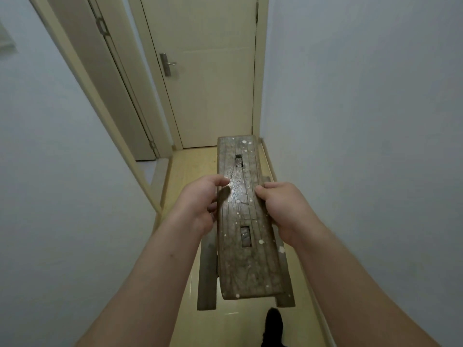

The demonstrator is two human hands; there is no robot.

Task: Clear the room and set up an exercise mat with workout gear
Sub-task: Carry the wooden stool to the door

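Note:
A long, worn wooden bench (246, 261) with paint specks and two mortise holes in its top runs lengthwise away from me in a narrow hallway. My left hand (198, 206) is at its left edge, fingers curled under the rim and thumb over the top. My right hand (283, 209) grips the right edge about midway along. Two of the bench's legs show below the top near me, above the floor.
White walls close in on both sides. A shut cream door (213, 71) with a metal handle (167, 64) ends the hallway; another door (107, 78) stands on the left. The glossy yellow floor (193, 166) runs ahead. A dark-socked foot (273, 326) shows below the bench.

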